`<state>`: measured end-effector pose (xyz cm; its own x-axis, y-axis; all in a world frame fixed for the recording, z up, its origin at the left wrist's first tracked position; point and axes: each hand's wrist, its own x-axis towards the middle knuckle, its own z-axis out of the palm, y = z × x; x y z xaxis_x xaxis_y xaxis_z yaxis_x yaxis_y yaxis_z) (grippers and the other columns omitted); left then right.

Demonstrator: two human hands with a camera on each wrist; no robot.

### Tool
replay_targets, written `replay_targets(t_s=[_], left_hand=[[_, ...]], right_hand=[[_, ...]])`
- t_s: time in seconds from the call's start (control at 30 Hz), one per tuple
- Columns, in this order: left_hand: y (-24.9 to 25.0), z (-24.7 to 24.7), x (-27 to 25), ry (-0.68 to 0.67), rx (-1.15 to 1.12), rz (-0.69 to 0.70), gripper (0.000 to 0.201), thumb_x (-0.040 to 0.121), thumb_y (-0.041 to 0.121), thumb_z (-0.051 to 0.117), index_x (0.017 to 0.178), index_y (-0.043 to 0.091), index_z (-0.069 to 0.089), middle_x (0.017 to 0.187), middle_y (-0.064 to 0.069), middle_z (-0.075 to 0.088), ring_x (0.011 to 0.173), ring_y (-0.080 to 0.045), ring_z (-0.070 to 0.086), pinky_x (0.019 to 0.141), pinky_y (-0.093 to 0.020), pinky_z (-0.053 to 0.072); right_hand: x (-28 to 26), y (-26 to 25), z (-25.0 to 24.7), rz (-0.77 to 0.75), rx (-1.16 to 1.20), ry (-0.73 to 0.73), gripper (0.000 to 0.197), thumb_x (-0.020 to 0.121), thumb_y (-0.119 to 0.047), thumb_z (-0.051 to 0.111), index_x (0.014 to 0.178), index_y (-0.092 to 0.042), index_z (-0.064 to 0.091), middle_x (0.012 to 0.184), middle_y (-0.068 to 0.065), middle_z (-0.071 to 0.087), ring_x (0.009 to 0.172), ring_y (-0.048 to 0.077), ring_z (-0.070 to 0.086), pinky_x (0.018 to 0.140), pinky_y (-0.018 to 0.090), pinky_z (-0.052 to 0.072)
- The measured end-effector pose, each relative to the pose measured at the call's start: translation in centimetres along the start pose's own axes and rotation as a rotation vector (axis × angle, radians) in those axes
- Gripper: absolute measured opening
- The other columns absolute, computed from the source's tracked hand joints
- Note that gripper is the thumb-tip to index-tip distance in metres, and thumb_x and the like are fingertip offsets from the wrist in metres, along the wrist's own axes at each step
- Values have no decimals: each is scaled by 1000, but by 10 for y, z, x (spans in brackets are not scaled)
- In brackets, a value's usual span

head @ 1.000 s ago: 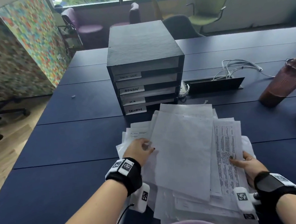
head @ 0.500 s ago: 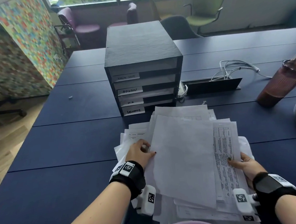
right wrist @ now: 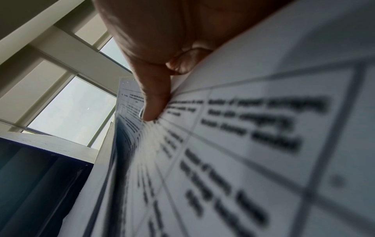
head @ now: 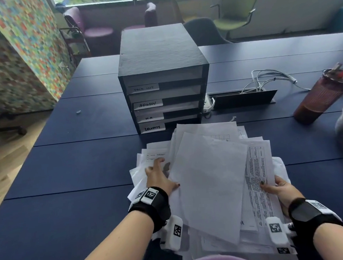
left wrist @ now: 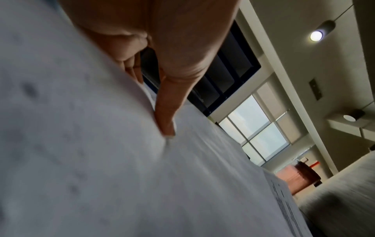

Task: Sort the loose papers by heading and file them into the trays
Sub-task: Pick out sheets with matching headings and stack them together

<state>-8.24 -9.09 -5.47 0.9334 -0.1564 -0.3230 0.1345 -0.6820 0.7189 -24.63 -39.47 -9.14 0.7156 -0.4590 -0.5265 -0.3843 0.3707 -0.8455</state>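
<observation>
A loose pile of white papers [head: 210,187] lies on the dark blue table in front of me. A blank sheet [left wrist: 101,160] is on top and a printed table sheet [head: 257,174] shows at the right. My left hand [head: 165,176] grips the pile's left edge, thumb on the sheet and fingers tucked under it. My right hand [head: 270,186] pinches the right edge, with its thumb [right wrist: 154,99] pressing on the printed sheet [right wrist: 243,144]. Just beyond the pile stands a black tray unit [head: 163,70] whose stacked trays are labelled, among them ADMIN [head: 147,104] and SECURITY [head: 152,128].
A dark red tumbler [head: 321,96] with a straw stands at the right. White cables [head: 270,79] run into an open cable flap [head: 243,99] beside the trays. A small object [head: 78,112] lies on the table at the left. Chairs stand behind the table.
Both hands keep their hold on the pile. The left fingers have slipped further under the blank sheet's edge, and the pile has shifted slightly.
</observation>
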Motion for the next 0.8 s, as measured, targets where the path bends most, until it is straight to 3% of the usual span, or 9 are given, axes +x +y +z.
replay_targets(t_s=[0.1,0.17,0.2,0.27,0.43,0.5,0.6,0.73,0.8], left_hand=[[5,-26,7,63,16,48,60,65,12,83,119,21,58,97,-2,56,82,-17,59,79,-24,49],[17,-48,11,117,-28,101,45,69,9,80,110,19,65,77,4,61,73,-13,59,72,-20,47],[25,-59,12,147,-52,135,42,70,8,79,108,20,66,71,5,62,69,-11,59,68,-16,45],[47,-79,10,208,-119,212,40,70,6,78,106,20,68,67,6,63,64,-5,58,64,-11,43],[102,-106,-17,349,-174,634,29,73,9,78,99,21,74,71,9,64,63,0,56,70,-14,47],[115,-105,-29,363,-120,812,20,76,10,76,94,20,76,75,11,60,67,-2,55,69,-14,46],[107,-89,-30,303,24,975,13,78,14,74,88,22,77,82,14,60,79,-11,56,75,-30,50],[50,-57,-8,145,156,861,7,78,19,75,81,25,77,86,14,61,86,-10,52,82,-39,50],[20,-44,-3,125,231,736,7,76,23,76,77,31,76,92,14,59,95,-11,47,92,-40,43]], right_hand=[[-2,-2,2,0,-22,-13,102,5,-38,94,97,-8,62,70,10,72,57,25,69,53,40,58],[-2,-3,3,0,-26,-23,96,17,-34,95,102,-5,61,70,10,72,56,24,69,52,39,58],[-1,-2,1,-3,-26,-24,99,12,-36,95,100,-5,61,70,9,72,56,24,69,53,39,58],[2,0,0,-7,-31,-18,106,-1,-41,92,95,-8,61,70,9,72,56,23,68,55,40,58],[3,1,-1,-12,-3,-8,106,-4,-41,91,93,-10,62,70,9,72,56,24,69,52,38,58],[3,1,0,-1,-5,-2,97,8,-34,94,96,-8,62,69,10,72,56,25,69,52,39,58],[1,-1,2,2,20,3,63,49,-10,78,108,-3,59,67,9,71,54,24,68,52,40,58],[1,-1,3,4,61,2,35,72,5,65,105,-5,58,66,9,71,53,24,67,48,38,56],[0,-1,3,11,39,0,60,49,-7,81,105,-4,59,67,9,72,54,24,68,48,37,56]])
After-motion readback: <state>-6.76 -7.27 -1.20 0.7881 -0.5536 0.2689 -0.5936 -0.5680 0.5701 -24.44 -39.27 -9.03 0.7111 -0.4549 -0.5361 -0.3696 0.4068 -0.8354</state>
